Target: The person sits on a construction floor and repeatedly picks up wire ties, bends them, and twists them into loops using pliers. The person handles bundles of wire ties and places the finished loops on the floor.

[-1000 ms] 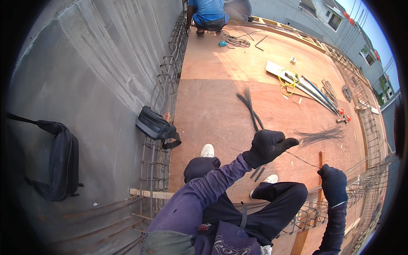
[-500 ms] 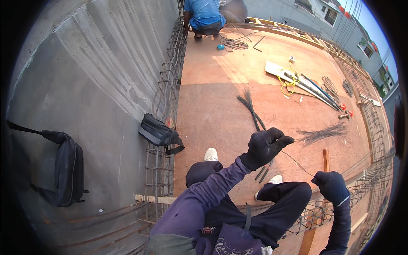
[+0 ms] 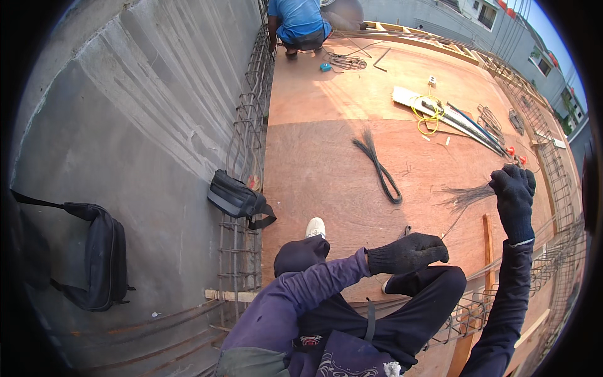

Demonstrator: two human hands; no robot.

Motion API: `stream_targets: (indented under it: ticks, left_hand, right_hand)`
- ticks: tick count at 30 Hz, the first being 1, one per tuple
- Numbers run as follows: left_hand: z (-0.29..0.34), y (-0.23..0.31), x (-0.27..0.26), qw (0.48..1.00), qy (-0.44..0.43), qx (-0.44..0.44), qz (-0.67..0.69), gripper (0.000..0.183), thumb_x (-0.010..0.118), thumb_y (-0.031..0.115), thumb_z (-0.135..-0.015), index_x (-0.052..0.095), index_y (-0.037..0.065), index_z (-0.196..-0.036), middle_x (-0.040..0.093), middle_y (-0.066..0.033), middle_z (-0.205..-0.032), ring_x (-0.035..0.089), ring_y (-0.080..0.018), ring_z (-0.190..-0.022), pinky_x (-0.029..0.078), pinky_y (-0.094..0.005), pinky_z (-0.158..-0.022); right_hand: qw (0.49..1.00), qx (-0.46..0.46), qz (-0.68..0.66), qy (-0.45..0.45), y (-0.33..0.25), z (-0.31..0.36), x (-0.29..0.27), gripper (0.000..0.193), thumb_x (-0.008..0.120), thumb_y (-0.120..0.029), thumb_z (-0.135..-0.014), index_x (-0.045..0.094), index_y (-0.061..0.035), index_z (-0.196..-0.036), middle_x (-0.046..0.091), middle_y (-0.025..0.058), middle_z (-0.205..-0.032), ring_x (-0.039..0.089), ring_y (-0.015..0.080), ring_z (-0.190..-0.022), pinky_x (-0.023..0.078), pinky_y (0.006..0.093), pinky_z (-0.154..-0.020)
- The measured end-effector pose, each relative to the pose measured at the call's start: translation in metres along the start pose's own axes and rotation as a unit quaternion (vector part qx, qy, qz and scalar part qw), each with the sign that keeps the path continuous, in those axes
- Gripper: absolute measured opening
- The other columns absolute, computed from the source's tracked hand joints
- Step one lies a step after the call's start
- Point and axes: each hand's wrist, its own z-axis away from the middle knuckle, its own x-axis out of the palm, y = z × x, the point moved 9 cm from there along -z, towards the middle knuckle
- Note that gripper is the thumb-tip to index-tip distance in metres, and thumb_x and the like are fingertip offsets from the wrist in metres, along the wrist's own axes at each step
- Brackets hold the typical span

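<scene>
Both my hands wear dark knit gloves. My left hand (image 3: 409,253) is closed in a pinch above my bent knee, with a thin binding wire (image 3: 453,222) rising from its fingertips toward the right hand. Farther out to the right, my right hand (image 3: 515,200) is raised and closed on the wire's other end. Behind the wire, a loose bundle of cut wires (image 3: 468,196) lies on the plywood, partly covered by the right hand. A folded bundle of dark wire (image 3: 379,168) rests ahead of my left hand. A small tool tip (image 3: 407,230) shows just beyond the left glove; the rest is hidden.
Rebar cages run along the grey wall (image 3: 235,251) and the right edge (image 3: 540,157). A black waist bag (image 3: 237,196) sits by the left cage, another black bag (image 3: 103,257) beyond. Yellow cord (image 3: 428,116) and long tools lie ahead. A person in blue (image 3: 300,24) squats far off.
My right hand has moved up and away, while my left hand has come down and nearer. The wire between them now slants upward. The folded wire bundle's looped end is now uncovered.
</scene>
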Motion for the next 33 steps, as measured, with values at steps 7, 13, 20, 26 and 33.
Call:
stream_targets:
  ticks: [7,13,20,26,33]
  left_hand:
    - [0.000,0.004,-0.032,0.976,0.069,-0.020,0.203,0.056,0.051,0.030,-0.113,0.037,0.001,-0.159,0.052,0.0026,-0.078,0.049,-0.0071,-0.068,0.045,-0.0239,-0.065]
    - [0.006,-0.028,-0.086,0.911,0.314,-0.053,0.262,0.045,0.049,0.019,-0.112,0.044,0.002,-0.153,0.049,0.0021,-0.077,0.044,-0.0064,-0.062,0.039,-0.0237,-0.054]
    - [0.031,-0.057,-0.122,0.866,0.434,-0.039,0.244,0.051,0.051,0.020,-0.112,0.037,0.001,-0.157,0.061,-0.0060,-0.094,0.058,-0.0126,-0.075,0.053,-0.0298,-0.070]
    - [0.079,-0.106,-0.129,0.827,0.498,-0.178,0.189,0.053,0.053,0.016,-0.110,0.034,-0.005,-0.154,0.067,-0.0172,-0.107,0.072,-0.0239,-0.092,0.065,-0.0408,-0.079]
    - [0.117,-0.126,-0.115,0.788,0.526,-0.218,0.234,0.051,0.049,0.008,-0.109,0.028,-0.006,-0.153,0.060,-0.0279,-0.125,0.072,-0.0375,-0.112,0.065,-0.0476,-0.095]
  right_hand:
    - [0.965,0.135,-0.219,0.047,-0.062,0.036,0.051,0.052,0.072,-0.015,-0.100,0.055,-0.0046,-0.148,0.058,0.0220,-0.149,0.055,0.0390,-0.139,0.044,0.0468,-0.114]
    - [0.631,0.243,-0.704,-0.216,-0.176,0.120,0.136,0.036,0.053,-0.021,-0.111,0.059,0.0070,-0.134,0.068,0.0175,-0.118,0.068,0.0255,-0.107,0.053,0.0371,-0.097]
    - [0.609,0.205,-0.718,-0.269,-0.207,0.100,0.136,0.028,0.052,-0.019,-0.111,0.065,0.0046,-0.116,0.066,0.0076,-0.081,0.063,0.0128,-0.072,0.052,0.0313,-0.065]
    - [0.717,0.124,-0.655,-0.204,-0.210,0.117,0.167,0.020,0.060,-0.017,-0.105,0.068,0.0007,-0.110,0.067,0.0154,-0.078,0.068,0.0288,-0.067,0.053,0.0376,-0.064]
    - [0.830,0.081,-0.501,-0.230,-0.208,0.128,0.186,0.024,0.057,-0.027,-0.104,0.066,-0.0057,-0.100,0.070,0.0225,-0.076,0.069,0.0461,-0.073,0.053,0.0563,-0.068]
